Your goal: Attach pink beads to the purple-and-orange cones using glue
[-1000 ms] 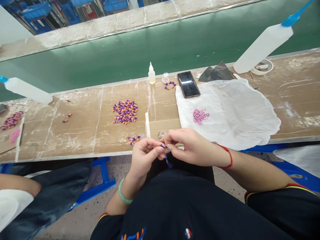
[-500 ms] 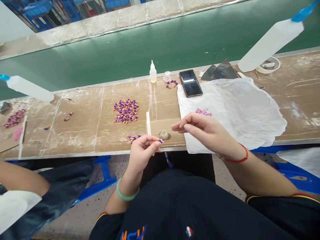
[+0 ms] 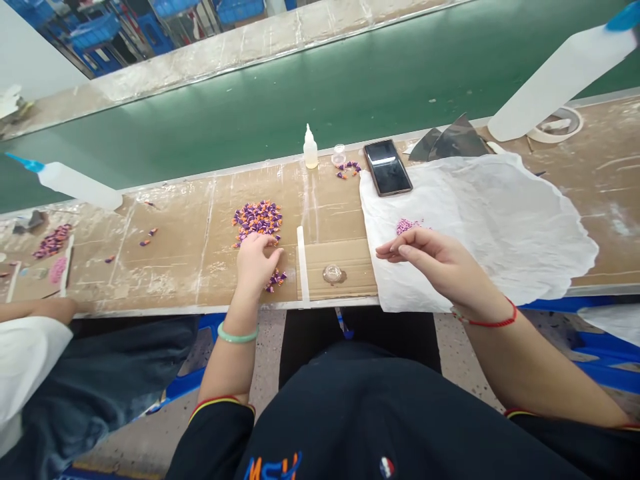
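Reaching low over the cardboard-covered bench (image 3: 170,280), the left hand (image 3: 256,263) hangs with its fingers loosely curled, their tips just above a small cluster of purple-and-orange pieces (image 3: 275,281) near the bench's front edge; whether they grip anything cannot be told from this view. A larger heap of the same pieces (image 3: 257,223) lies just behind that hand. The right hand (image 3: 435,263) reaches over a crinkled white plastic sheet (image 3: 493,220), its thumb and forefinger drawn close and nearly shut, near a small patch of pink granules (image 3: 407,227); nothing clearly shows between them. Between the hands, a flat white stick (image 3: 303,267) lies beside a cardboard piece (image 3: 340,263) bearing a clear round blob (image 3: 333,273). Toward the back edge stand a small dropper bottle (image 3: 310,150) and a clear cup (image 3: 339,155), with a phone (image 3: 387,167) beside them. Pieces this small seem best taken singly with the fingertips, wrist kept low and steady, so that the neighbouring heap is not brushed and scattered.
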Demonstrator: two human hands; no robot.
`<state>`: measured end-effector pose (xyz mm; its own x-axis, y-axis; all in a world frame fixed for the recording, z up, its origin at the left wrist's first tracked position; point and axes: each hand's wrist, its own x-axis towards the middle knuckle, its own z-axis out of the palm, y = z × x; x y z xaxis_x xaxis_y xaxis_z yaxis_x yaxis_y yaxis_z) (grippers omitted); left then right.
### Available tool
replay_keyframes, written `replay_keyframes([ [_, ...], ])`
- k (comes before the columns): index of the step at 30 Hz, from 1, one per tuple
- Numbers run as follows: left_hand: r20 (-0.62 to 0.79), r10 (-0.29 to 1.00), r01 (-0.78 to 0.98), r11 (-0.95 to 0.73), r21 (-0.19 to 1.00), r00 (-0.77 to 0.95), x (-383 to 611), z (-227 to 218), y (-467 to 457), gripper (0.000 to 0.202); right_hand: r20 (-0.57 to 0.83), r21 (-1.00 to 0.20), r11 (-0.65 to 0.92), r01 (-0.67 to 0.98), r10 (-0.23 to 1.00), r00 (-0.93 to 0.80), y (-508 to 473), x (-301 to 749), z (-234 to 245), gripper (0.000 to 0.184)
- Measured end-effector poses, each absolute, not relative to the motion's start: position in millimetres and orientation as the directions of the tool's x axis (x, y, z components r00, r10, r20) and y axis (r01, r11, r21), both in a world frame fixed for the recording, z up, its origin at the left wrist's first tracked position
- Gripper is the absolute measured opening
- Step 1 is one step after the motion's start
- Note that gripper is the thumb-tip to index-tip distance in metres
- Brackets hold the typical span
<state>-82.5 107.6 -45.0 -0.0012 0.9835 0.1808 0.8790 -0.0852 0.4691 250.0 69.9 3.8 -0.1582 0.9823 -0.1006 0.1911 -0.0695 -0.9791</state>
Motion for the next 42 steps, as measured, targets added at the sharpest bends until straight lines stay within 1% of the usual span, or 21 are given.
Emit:
replay_keyframes([
  [2,0.163,0.986,0.907,-0.092,0.412,0.025,-79,-48,119,0.007,-0.094,-0.979,-0.064,0.194,0.984,-0.15,69,252,1,0.018],
  [4,0.156,0.988,0.917,-0.079,0.392,0.019,-76,-52,126,0.002,-0.089,-0.978,-0.06,0.198,0.986,-0.139,69,254,-2,0.018],
  [7,0.174,0.984,0.928,-0.096,0.359,0.034,-74,-54,130,0.01,-0.089,-0.98,-0.065,0.191,0.989,-0.12,67,258,-4,0.018],
  [11,0.184,0.98,0.944,-0.135,0.301,0.081,-72,-52,132,0.012,-0.088,-0.983,-0.075,0.17,0.993,-0.073,65,261,-1,0.019],
  [13,0.194,0.979,0.932,-0.133,0.336,0.07,-71,-49,131,0.013,-0.084,-0.983,-0.077,0.165,0.996,-0.039,64,262,0,0.019],
  [14,0.2,0.979,0.915,-0.12,0.386,0.044,-70,-48,129,0.013,-0.08,-0.983,-0.076,0.166,0.997,-0.02,64,263,0,0.02],
  [15,0.199,0.98,0.882,-0.095,0.461,0.002,-70,-46,127,0.012,-0.075,-0.983,-0.074,0.168,0.997,-0.001,64,264,0,0.021],
  [17,0.143,0.984,0.735,-0.016,0.678,-0.111,-68,-44,121,0.009,-0.072,-0.982,-0.076,0.173,0.997,0.028,63,267,-3,0.025],
  [19,0.027,0.98,0.471,0.069,0.879,-0.195,-63,-41,113,0.011,-0.08,-0.982,-0.087,0.167,0.996,0.047,61,272,-8,0.03],
  [20,-0.028,0.975,0.326,0.1,0.94,-0.219,-60,-39,108,0.015,-0.085,-0.983,-0.093,0.159,0.995,0.061,61,274,-11,0.031],
  [21,-0.072,0.969,0.195,0.119,0.973,-0.235,-57,-38,104,0.018,-0.089,-0.983,-0.099,0.151,0.993,0.076,60,276,-14,0.032],
  [23,-0.127,0.957,0.013,0.135,0.991,-0.263,-51,-34,97,0.023,-0.088,-0.984,-0.105,0.144,0.989,0.122,58,279,-20,0.03],
  [25,-0.167,0.948,-0.091,0.147,0.985,-0.27,-46,-31,92,0.026,-0.081,-0.982,-0.103,0.16,0.987,0.136,58,282,-26,0.025],
  [29,-0.262,0.931,-0.215,0.21,0.954,-0.254,-41,-23,84,0.041,-0.053,-0.98,-0.084,0.183,0.985,0.166,60,288,-33,0.02],
  [31,-0.303,0.922,-0.251,0.243,0.937,-0.24,-39,-21,79,0.047,0.008,-0.967,-0.04,0.251,0.982,0.189,62,294,-37,0.017],
  [32,-0.316,0.921,-0.263,0.254,0.931,-0.228,-38,-21,77,0.047,0.054,-0.944,-0.005,0.329,0.984,0.171,64,299,-40,0.016],
  [33,-0.328,0.922,-0.274,0.268,0.924,-0.205,-37,-21,74,0.047,0.122,-0.896,0.045,0.442,0.981,0.148,65,304,-44,0.014],
  [35,-0.34,0.927,-0.281,0.288,0.916,-0.158,-36,-23,69,0.045,0.18,-0.835,0.079,0.545,0.974,0.135,69,313,-51,0.009],
  [37,-0.345,0.934,-0.269,0.309,0.912,-0.096,-34,-24,63,0.042,0.279,-0.7,0.219,0.68,0.96,-0.022,72,319,-59,0.009],
  [39,-0.336,0.941,-0.249,0.318,0.915,-0.032,-32,-24,57,0.039,0.298,-0.603,0.263,0.753,0.95,-0.093,74,321,-66,0.008],
  [42,-0.291,0.956,-0.241,0.292,0.926,0.039,-26,-21,50,0.035,0.279,-0.542,0.236,0.806,0.956,-0.093,76,318,-74,0.006],
])
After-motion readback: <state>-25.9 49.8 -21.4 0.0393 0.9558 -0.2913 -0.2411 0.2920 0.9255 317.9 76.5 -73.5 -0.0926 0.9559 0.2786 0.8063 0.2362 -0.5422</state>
